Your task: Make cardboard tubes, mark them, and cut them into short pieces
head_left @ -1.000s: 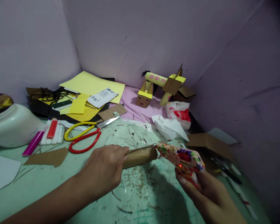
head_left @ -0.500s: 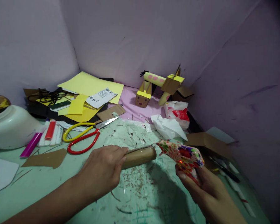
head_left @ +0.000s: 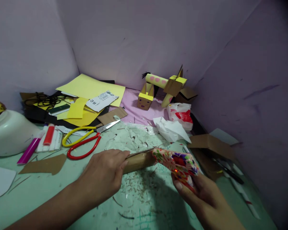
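A brown cardboard tube (head_left: 138, 162) lies low over the green table, with my left hand (head_left: 108, 169) wrapped round its left end. A thin cardboard edge runs along the tube's top. My right hand (head_left: 200, 195) grips a flower-patterned glue gun (head_left: 176, 161) with a small red light lit. The gun points left, its front at the tube's right end; its tip is hidden there, so contact cannot be made out.
Red-and-yellow scissors (head_left: 83, 150) lie open behind my left hand, near markers (head_left: 49, 134) and a white jar (head_left: 12, 132). Yellow paper (head_left: 91, 88), a cardboard animal head (head_left: 144, 100), crumpled white paper (head_left: 171, 129) and a cardboard box (head_left: 211, 145) stand further back.
The glue gun in my right hand has moved left, and its front now overlaps the tube's right end. My left hand keeps its hold. The view has shifted slightly.
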A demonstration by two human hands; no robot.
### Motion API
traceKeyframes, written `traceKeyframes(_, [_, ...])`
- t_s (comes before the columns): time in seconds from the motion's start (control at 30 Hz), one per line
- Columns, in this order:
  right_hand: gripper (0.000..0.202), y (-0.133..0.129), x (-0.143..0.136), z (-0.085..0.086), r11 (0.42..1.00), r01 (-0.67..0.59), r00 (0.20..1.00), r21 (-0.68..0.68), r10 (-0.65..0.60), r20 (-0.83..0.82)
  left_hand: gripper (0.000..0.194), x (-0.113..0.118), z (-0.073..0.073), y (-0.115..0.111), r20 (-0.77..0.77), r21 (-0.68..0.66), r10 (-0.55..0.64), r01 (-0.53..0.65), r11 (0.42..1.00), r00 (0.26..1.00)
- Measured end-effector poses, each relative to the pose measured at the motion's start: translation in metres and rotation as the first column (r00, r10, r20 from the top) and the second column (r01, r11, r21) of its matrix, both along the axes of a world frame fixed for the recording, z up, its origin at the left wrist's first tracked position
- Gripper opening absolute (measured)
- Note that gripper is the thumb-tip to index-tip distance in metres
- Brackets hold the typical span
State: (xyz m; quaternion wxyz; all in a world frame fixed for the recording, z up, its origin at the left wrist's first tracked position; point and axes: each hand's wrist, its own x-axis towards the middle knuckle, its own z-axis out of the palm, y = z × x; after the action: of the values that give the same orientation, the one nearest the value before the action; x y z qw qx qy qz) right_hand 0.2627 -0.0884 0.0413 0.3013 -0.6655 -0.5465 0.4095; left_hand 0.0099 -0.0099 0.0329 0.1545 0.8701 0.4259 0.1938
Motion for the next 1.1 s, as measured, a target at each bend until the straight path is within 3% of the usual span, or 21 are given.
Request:
traceKeyframes(0.23, [0.032, -0.008, 0.000, 0.018, 0.974, 0.217, 0.961, -0.061, -0.224, -0.159, 0.037, 0.000, 0.003, 0.000, -0.030, -0.045, 0.016, -0.018, 0.999, 0.999])
traceKeyframes(0.37, [0.038, 0.016, 0.015, 0.013, 0.949, 0.306, 0.871, -0.068, -0.308, -0.383, 0.038, 0.000, 0.003, 0.001, -0.027, -0.073, 0.030, -0.031, 0.997, 0.999])
traceKeyframes(0.43, [0.042, 0.036, 0.019, 0.003, 0.934, 0.353, 0.851, -0.062, -0.348, -0.394, 0.038, -0.001, 0.002, 0.001, -0.033, -0.080, 0.035, -0.038, 0.996, 0.999])
traceKeyframes(0.6, [0.046, 0.068, 0.019, -0.021, 0.932, 0.354, 0.934, 0.072, -0.349, -0.083, 0.035, -0.003, -0.001, 0.002, -0.019, -0.026, 0.038, -0.038, 0.999, 0.999])
traceKeyframes(0.7, [0.036, 0.062, 0.016, -0.013, 0.919, 0.358, 0.913, 0.168, -0.381, 0.142, 0.034, -0.004, -0.002, 0.003, -0.002, 0.028, 0.031, -0.031, 0.999, 1.000])
traceKeyframes(0.77, [0.031, 0.053, 0.011, -0.001, 0.902, 0.299, 0.831, 0.310, -0.406, 0.380, 0.033, -0.003, -0.001, 0.003, 0.014, 0.062, 0.020, -0.021, 0.998, 1.000])
traceKeyframes(0.8, [0.031, 0.048, 0.007, 0.006, 0.899, 0.269, 0.821, 0.345, -0.401, 0.406, 0.032, -0.003, -0.001, 0.003, 0.029, 0.080, 0.017, -0.019, 0.997, 0.999])
traceKeyframes(0.87, [0.033, 0.042, -0.003, 0.015, 0.947, 0.225, 0.923, 0.231, -0.283, 0.259, 0.030, -0.002, 0.000, 0.003, 0.067, 0.104, 0.017, -0.024, 0.994, 0.998])
traceKeyframes(0.93, [0.039, 0.041, -0.015, 0.016, 0.989, 0.147, 0.988, -0.021, -0.148, -0.044, 0.029, -0.002, 0.000, 0.003, 0.109, 0.120, 0.043, -0.056, 0.991, 0.993])
traceKeyframes(1.0, [0.046, 0.044, -0.027, 0.010, 0.981, 0.100, 0.944, -0.168, -0.147, -0.294, 0.027, -0.003, 0.000, 0.003, 0.142, 0.128, 0.083, -0.101, 0.987, 0.986])
traceKeyframes(1.1, [0.046, 0.051, -0.040, -0.006, 0.974, 0.142, 0.790, -0.178, -0.220, -0.572, 0.025, -0.003, -0.003, 0.002, 0.185, 0.126, 0.110, -0.134, 0.983, 0.977])
